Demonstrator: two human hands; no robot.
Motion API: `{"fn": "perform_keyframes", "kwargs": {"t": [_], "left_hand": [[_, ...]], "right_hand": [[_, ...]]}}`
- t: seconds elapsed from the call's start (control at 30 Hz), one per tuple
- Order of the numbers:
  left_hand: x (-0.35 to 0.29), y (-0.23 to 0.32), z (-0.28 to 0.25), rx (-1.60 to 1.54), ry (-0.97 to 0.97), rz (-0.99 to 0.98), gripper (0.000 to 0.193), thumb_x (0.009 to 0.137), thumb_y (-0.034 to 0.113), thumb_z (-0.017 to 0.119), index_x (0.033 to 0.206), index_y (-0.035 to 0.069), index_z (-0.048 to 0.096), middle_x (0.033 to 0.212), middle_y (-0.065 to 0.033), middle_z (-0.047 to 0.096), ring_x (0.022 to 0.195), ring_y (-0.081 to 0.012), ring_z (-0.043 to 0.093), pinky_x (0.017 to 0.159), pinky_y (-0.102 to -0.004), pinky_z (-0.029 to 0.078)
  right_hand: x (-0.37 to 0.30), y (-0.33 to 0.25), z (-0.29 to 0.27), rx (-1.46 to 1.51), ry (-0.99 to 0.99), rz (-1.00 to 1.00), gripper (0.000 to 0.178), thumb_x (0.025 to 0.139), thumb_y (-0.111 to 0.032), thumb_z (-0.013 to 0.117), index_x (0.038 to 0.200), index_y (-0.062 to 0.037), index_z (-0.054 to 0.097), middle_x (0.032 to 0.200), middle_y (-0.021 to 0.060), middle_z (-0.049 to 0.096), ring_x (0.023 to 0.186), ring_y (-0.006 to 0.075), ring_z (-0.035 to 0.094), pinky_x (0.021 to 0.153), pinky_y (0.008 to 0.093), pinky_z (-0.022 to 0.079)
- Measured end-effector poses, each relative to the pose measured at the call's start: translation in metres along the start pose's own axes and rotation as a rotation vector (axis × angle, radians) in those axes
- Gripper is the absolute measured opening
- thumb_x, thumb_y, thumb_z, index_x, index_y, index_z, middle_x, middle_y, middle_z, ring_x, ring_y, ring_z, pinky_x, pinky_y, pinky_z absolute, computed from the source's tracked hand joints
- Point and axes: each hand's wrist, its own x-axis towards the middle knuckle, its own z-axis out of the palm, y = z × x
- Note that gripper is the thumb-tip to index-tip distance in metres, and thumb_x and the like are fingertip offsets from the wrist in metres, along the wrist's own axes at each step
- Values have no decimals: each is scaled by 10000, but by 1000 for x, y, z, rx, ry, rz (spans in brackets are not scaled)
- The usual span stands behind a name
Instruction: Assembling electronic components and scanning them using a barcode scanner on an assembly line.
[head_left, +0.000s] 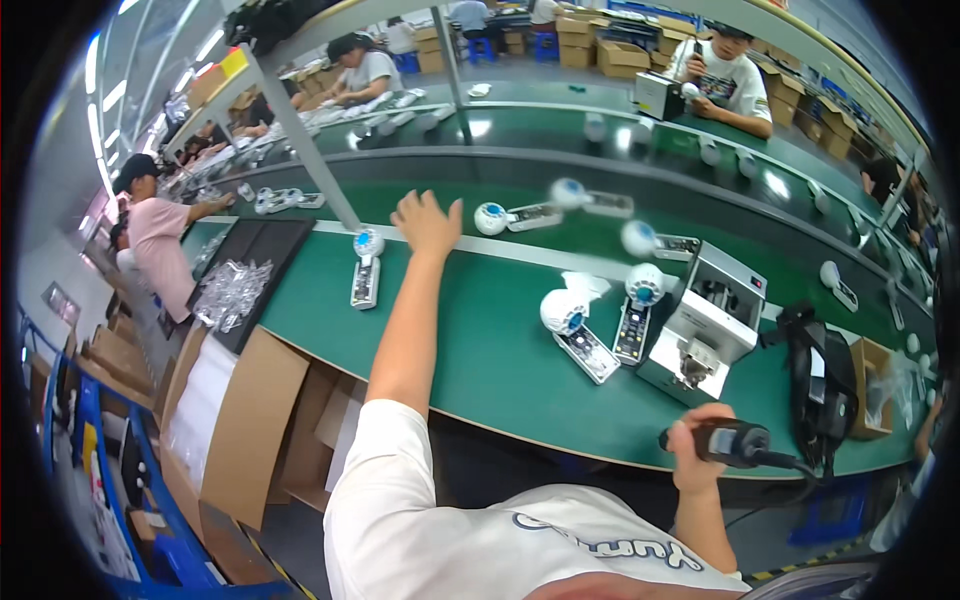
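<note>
One arm stretched far across the green table, the other holding a tool close to the body.

The left hand is open, fingers spread and holding nothing, at the end of a fully extended arm; it hovers at the far edge of the green table, just left of a small handheld fan with a round white head, blue centre and grey flat handle that lies on its side there, hand and fan apart. The right hand is clenched around a black, cylindrical electric screwdriver with a trailing cable, held level at the near edge of the green table, elbow bent. Two more white-headed fans lie mid-table, beside a boxy grey metal machine. Another white fan lies left of the outstretched arm.
</note>
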Motion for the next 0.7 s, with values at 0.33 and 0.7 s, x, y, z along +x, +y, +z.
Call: {"fn": "perform_keyframes", "kwargs": {"t": [0.33, 0.7], "left_hand": [[-61, -104, -104, -187, -675, -119, 649, 746, 305, 801, 1317, 84, 584, 1179, -267, 627, 1100, -424, 622, 953, -451, 516], [-180, 32, -194, -926, -643, -99, 596, 728, 260, 854, 1208, -2, 617, 1141, -202, 642, 1016, -365, 649, 907, -401, 517]], "right_hand": [[10, 4, -23, 250, 72, 63, 271, 859, -28, 683, 1051, -24, 491, 729, 51, 549, 552, 127, 536, 555, 272, 479], [33, -11, 9, 322, 48, 82, 400, 875, 51, 669, 1202, -52, 461, 825, 63, 602, 685, 141, 606, 558, 288, 497]]}}
